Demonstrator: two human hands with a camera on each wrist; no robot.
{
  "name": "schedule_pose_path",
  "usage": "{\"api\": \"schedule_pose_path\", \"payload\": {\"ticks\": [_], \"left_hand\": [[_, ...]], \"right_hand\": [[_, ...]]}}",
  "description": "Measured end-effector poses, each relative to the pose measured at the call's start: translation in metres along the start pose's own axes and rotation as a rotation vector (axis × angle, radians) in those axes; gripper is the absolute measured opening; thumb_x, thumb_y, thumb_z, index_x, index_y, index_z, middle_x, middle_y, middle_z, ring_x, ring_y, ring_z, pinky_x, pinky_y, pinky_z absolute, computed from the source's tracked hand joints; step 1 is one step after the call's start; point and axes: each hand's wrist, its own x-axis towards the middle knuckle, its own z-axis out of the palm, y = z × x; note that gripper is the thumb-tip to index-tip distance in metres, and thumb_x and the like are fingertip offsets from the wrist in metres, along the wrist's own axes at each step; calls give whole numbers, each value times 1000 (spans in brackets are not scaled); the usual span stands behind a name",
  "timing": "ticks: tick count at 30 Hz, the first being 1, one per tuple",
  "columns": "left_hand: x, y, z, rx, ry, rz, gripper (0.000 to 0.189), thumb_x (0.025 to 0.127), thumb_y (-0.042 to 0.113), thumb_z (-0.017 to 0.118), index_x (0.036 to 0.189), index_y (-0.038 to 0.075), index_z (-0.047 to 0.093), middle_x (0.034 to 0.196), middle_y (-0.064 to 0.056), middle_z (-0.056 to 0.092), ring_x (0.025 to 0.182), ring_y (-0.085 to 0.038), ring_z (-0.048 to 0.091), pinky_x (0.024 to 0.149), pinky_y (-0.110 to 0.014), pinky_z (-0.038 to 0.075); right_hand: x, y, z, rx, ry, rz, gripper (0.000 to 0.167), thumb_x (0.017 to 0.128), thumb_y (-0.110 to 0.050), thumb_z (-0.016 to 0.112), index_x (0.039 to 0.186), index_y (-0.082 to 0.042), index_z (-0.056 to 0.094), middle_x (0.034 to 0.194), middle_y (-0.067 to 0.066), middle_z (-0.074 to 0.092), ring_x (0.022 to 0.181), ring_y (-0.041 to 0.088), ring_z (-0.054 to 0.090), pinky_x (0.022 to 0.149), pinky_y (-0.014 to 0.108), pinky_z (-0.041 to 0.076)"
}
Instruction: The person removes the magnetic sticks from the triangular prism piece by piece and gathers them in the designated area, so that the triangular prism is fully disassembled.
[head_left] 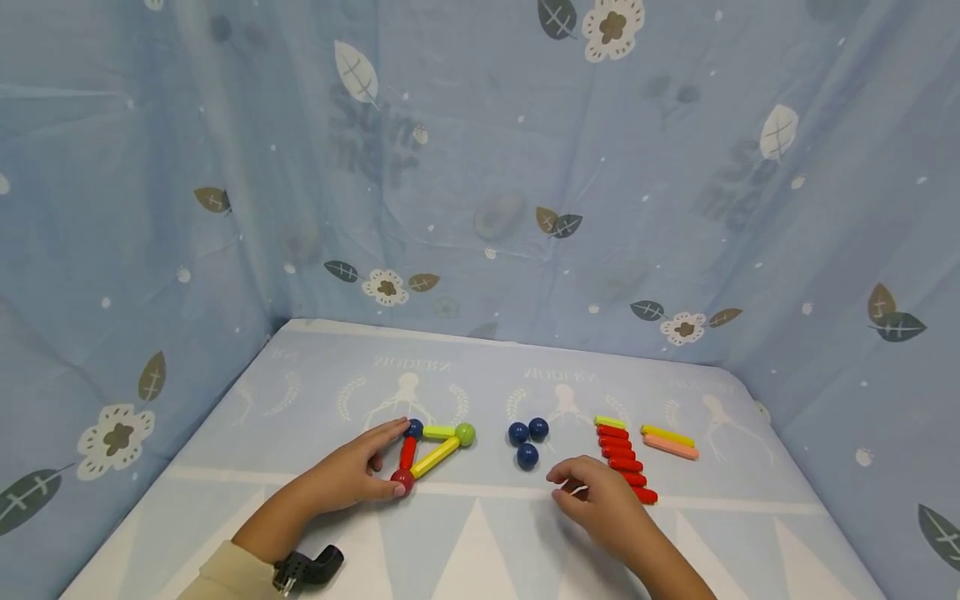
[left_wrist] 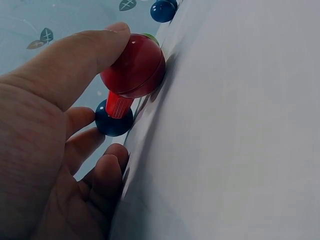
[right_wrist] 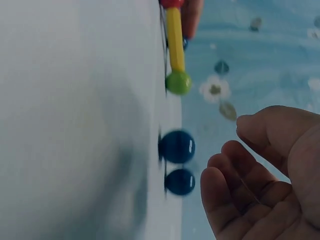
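A triangle of rods and balls lies on the table: a red ball point(head_left: 402, 481), a blue ball point(head_left: 413, 428) and a green ball point(head_left: 465, 434) joined by a red rod point(head_left: 407, 454), a yellow rod point(head_left: 436, 457) and a yellow-green rod point(head_left: 439, 432). My left hand point(head_left: 348, 471) holds its red side, thumb on the red ball and fingertips against the blue one, as the left wrist view shows. My right hand point(head_left: 600, 504) hovers with loosely bent fingers and nothing in them. Just beyond it sit three loose blue balls point(head_left: 527, 456).
Right of the loose balls, several red rods point(head_left: 626, 465) lie in a column with a short yellow-green rod point(head_left: 611, 422) at its top. A yellow rod point(head_left: 667, 435) and an orange rod point(head_left: 671, 447) lie farther right. Patterned curtains point(head_left: 480, 167) surround the table point(head_left: 465, 550).
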Motion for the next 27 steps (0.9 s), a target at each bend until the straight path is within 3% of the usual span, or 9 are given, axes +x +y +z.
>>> {"api": "schedule_pose_path", "payload": {"ticks": [4,7,18,27], "left_hand": [[0,-1,0,-8,1,13,99,80,44,91,163,29,38,158,0,44,87,-17,50,69,-29,43],[1,-2,0,-11,4,18,98,80,43,91,162,30,38,159,1,43,86,-17,50,68,-29,42],[-1,-4,0,-18,2,16,98,81,44,91,162,29,38,162,-2,41,86,-18,49,68,-28,43],[0,-2,-1,-15,-4,29,97,82,45,89,163,27,38,163,0,41,85,-17,49,68,-27,44]], "right_hand": [[16,-22,11,-33,-113,-92,19,95,-17,77,113,-20,75,105,-8,69,95,9,65,84,29,59],[29,-37,21,-64,-155,-138,19,96,-19,77,115,-21,75,107,-8,69,96,8,64,86,29,59],[68,-71,58,-73,-185,-255,26,96,-18,78,121,-22,73,129,-7,66,118,19,66,92,31,58],[85,-76,87,-185,-216,-294,35,93,-22,80,127,-27,73,133,-9,65,129,14,60,113,43,46]]}}
